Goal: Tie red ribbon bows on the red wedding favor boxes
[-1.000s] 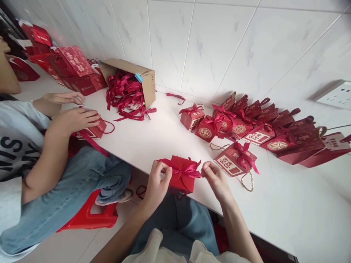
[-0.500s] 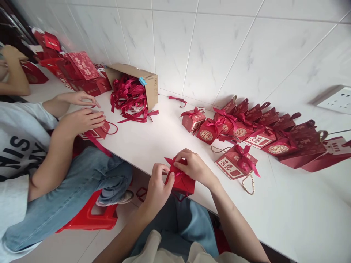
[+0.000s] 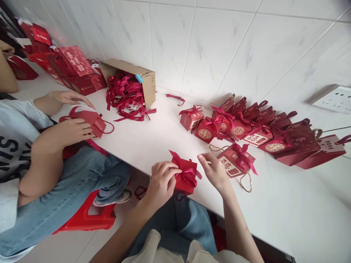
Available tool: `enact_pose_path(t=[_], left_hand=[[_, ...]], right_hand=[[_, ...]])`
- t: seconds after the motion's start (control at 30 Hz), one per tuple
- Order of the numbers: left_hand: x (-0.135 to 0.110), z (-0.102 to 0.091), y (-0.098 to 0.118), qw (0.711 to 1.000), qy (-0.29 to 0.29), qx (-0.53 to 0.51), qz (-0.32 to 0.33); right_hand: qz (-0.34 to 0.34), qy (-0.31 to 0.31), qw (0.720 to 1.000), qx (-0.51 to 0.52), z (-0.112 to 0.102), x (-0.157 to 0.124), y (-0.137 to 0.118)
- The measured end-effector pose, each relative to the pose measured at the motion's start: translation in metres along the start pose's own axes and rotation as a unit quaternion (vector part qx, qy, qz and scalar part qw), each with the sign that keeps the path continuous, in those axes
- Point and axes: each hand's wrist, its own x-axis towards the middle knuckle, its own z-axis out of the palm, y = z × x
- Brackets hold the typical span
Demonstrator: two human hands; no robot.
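A small red gift box [image 3: 184,187] rests at the table's front edge, right in front of me. On its top lies a crimson ribbon bow [image 3: 189,176], with one tail pointing up to the left. My left hand [image 3: 162,182] is at the box's left side, its fingers bent together on the ribbon; the fingertips partly cover it. Just right of the box, my right hand [image 3: 215,172] is lifted away with fingers apart, holding nothing. Behind that hand sits a finished-looking red gift box [image 3: 236,159] with a bow and rope handles.
Several bowed red boxes [image 3: 205,129] stand in rows along the wall at right. A tipped cardboard box [image 3: 149,87] spills crimson ribbons [image 3: 126,95]. At left, a co-worker's hands [image 3: 65,129] are around another red box [image 3: 94,122]. More red boxes [image 3: 76,73] are stacked beyond.
My right hand has let go of the ribbon and moved right. The bow now shows on the box top. My left hand stays at the box. The co-worker's box has turned more upright.
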Motion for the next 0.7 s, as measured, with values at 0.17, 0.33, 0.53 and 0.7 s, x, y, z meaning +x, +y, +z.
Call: enact_pose_path(t=[0.17, 0.33, 0.53, 0.7], left_hand=[[0.002, -0.001, -0.003, 0.999, -0.017, -0.004, 0.032], [0.002, -0.001, -0.004, 0.999, -0.027, -0.019, 0.038], [0.002, 0.0, -0.004, 0.998, -0.046, -0.017, 0.035], [0.002, -0.001, -0.004, 0.997, -0.072, -0.006, 0.023]], right_hand=[[0.107, -0.155, 0.981, 0.043, -0.01, -0.022, 0.022], [0.066, -0.141, 0.977, 0.148, -0.01, -0.01, 0.019], [-0.038, -0.168, 0.978, 0.119, -0.013, 0.041, 0.009], [-0.066, -0.176, 0.981, 0.041, 0.0, 0.074, 0.017]])
